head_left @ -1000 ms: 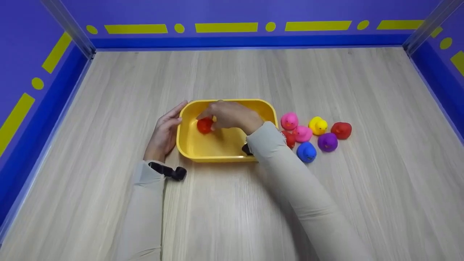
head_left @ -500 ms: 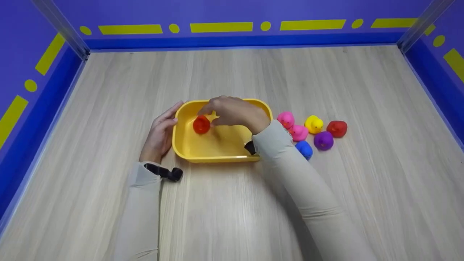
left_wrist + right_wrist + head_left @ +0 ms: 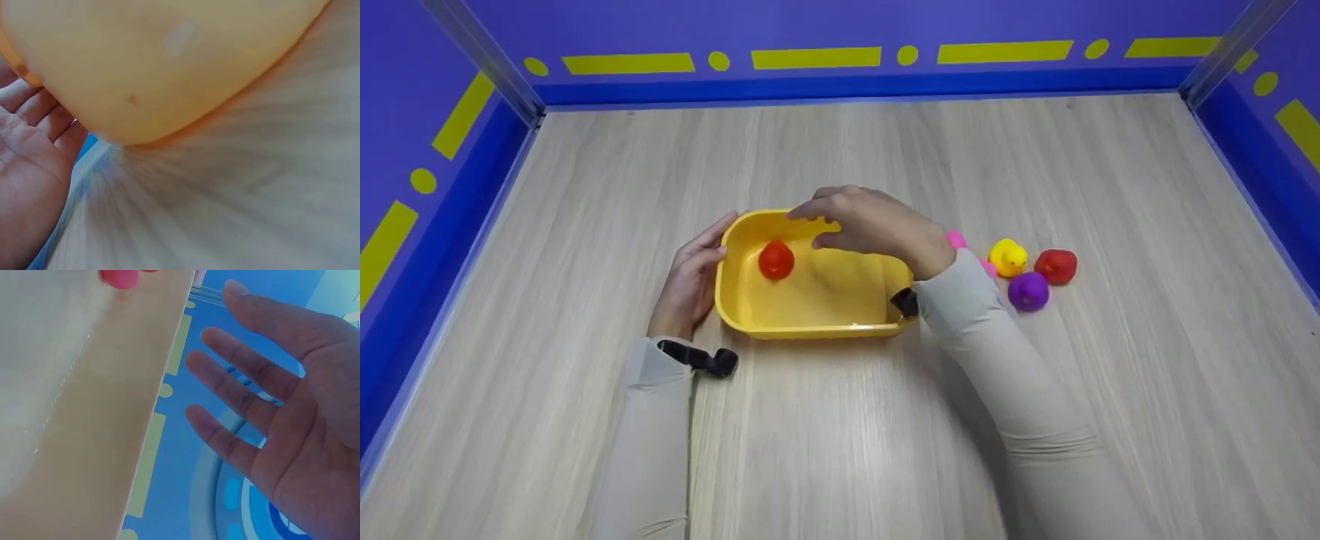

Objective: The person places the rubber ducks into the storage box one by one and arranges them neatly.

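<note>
A yellow plastic tub (image 3: 810,330) stands on the table with one red rubber duck (image 3: 776,260) inside, near its left end. My left hand (image 3: 688,289) rests against the tub's left outer side, its thumb tip right at the rim. In the left wrist view, the fingers (image 3: 38,104) lie along the outside of the tub (image 3: 169,73), below its lip. My right hand (image 3: 877,223) hovers over the tub's far right part, fingers spread and holding nothing. The right wrist view shows its bare palm (image 3: 304,433) and extended fingers.
Right of the tub lie a yellow duck (image 3: 1008,258), a purple duck (image 3: 1028,292) and a red duck (image 3: 1056,267). Pink ducks (image 3: 987,268) are partly hidden behind my right wrist. Blue walls (image 3: 840,82) edge the wooden table at the back and sides.
My right hand has let go of the red duck, leaving it in the tub, and has risen back to the right. The left hand stays at the tub's side.
</note>
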A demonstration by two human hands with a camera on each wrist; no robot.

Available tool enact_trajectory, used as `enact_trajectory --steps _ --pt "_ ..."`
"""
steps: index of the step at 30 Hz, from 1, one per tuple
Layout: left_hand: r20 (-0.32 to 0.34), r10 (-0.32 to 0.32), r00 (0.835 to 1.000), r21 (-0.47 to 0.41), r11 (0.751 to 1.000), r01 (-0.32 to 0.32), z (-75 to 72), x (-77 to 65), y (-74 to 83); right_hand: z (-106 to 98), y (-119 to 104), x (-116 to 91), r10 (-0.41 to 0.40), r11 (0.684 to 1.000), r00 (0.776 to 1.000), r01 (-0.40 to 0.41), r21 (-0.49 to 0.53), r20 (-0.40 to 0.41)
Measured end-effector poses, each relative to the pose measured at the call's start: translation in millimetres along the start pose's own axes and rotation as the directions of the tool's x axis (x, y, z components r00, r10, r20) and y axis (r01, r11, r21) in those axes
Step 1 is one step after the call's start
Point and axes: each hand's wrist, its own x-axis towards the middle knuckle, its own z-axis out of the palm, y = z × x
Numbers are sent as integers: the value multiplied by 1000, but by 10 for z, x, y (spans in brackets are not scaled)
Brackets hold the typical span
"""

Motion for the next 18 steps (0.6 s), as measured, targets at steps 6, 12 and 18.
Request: enact_trajectory --steps 6,12,18 --pt "4 -15 1000 4 1000 15 2 -5 13 -103 47 -152 26 1000 999 -26 -8 -37" --pt "15 -14 1000 -1 1000 14 0 -14 15 -158 109 -293 67 998 996 -66 20 -56" --pt "24 -16 1000 -5 1000 16 10 -12 4 -191 187 -455 106 994 990 -104 24 -95"
